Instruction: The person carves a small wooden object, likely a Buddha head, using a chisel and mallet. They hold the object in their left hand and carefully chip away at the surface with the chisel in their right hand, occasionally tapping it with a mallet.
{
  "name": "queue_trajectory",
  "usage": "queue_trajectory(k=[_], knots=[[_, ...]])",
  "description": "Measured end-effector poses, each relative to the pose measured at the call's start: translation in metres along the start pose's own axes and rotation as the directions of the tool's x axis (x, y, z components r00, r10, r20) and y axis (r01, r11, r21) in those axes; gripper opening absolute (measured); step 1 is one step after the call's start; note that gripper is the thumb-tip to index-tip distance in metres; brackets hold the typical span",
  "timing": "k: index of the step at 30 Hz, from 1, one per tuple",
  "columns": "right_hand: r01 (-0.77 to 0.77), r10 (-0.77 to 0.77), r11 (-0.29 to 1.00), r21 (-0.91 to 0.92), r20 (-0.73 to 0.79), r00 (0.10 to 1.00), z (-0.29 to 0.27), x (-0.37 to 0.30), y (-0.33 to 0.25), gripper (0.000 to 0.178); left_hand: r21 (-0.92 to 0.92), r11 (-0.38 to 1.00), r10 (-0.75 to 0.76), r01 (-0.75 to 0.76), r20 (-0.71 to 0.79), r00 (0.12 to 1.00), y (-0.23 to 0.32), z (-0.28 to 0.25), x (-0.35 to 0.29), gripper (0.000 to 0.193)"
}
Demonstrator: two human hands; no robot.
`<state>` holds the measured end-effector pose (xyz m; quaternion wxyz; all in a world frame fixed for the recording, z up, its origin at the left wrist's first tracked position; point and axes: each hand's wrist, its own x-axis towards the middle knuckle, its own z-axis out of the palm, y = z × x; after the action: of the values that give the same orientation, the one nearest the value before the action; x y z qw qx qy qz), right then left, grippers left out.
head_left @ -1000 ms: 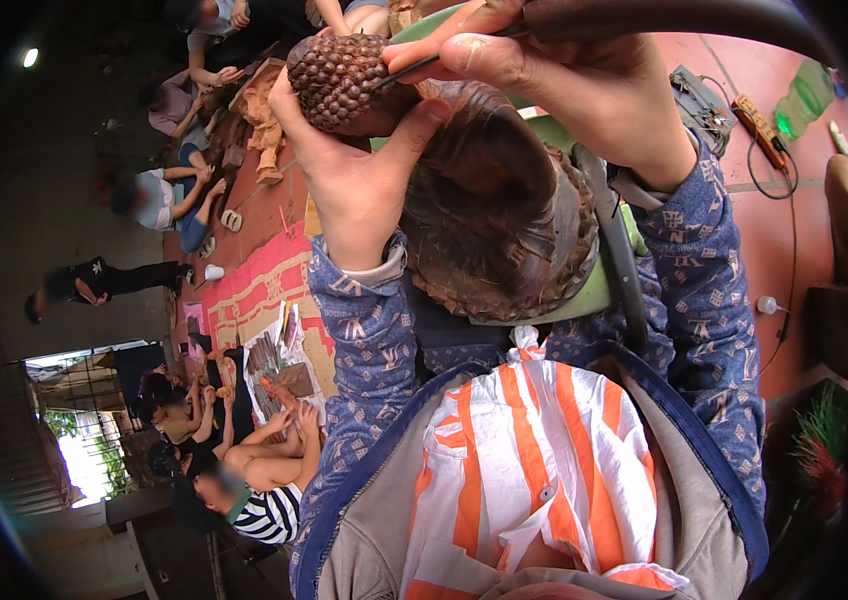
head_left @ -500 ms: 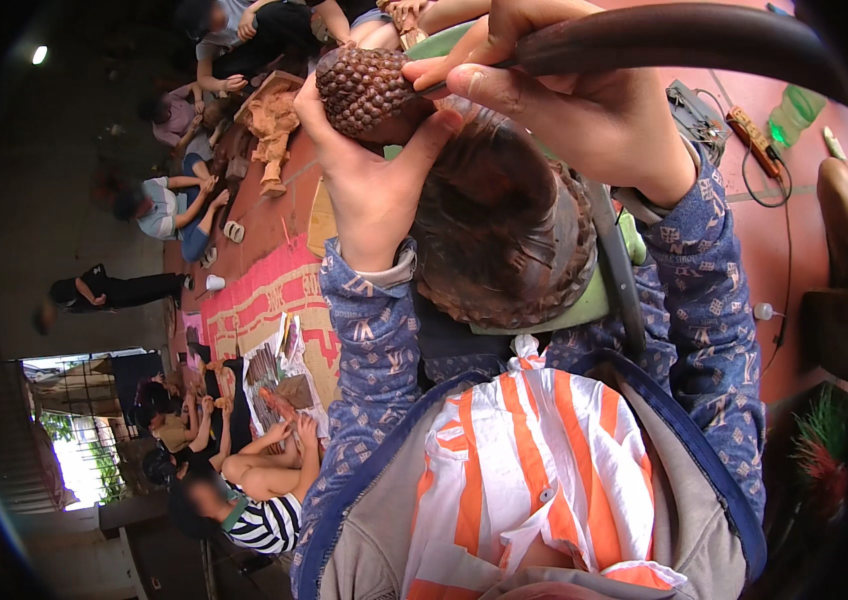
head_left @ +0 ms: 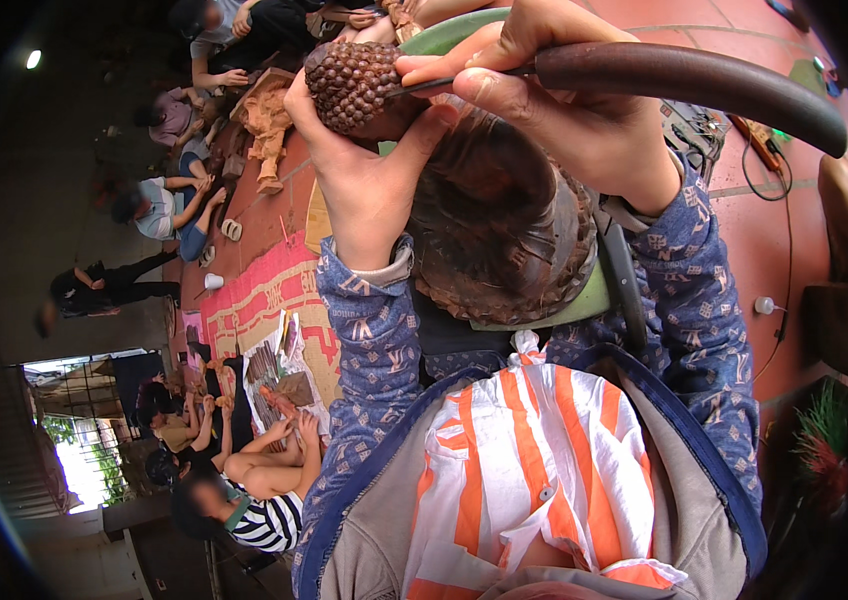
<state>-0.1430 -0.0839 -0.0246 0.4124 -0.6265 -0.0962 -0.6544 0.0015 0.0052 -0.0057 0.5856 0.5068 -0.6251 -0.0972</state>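
A dark brown carved wooden statue lies across my lap, its head covered with rows of small round knobs pointing to the far left. My left hand is wrapped round the head, thumb on the near right side and fingers behind, partly hidden. In my right hand is a carving tool with a long curved dark wooden handle. Its thin metal shaft runs along my fingertips to the edge of the knobs. The tip's exact contact is too small to make out.
A green board shows beneath the statue. At right, an orange power strip with a cable lies on red tiles. On the left are a lighter wood carving, a patterned mat, tools on paper and several seated people.
The tool's tip has shifted slightly left over the knobs, and its handle end has swung lower at the right. Both hands keep their grips. The whole view has shifted a little.
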Motion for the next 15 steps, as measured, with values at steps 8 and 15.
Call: queue_trajectory(k=[8,15], knots=[[-0.011,0.021,0.945,-0.327,0.028,0.999,-0.005,0.004,-0.016,0.017,-0.045,0.999,-0.002,0.002,0.011,1.0,-0.001,0.0,0.0,0.078],[-0.065,0.066,0.998,-0.025,0.038,0.997,0.0,0.004,-0.007,0.019,-0.029,0.999,-0.017,0.018,0.022,1.0,-0.002,0.0,0.0,0.079]])
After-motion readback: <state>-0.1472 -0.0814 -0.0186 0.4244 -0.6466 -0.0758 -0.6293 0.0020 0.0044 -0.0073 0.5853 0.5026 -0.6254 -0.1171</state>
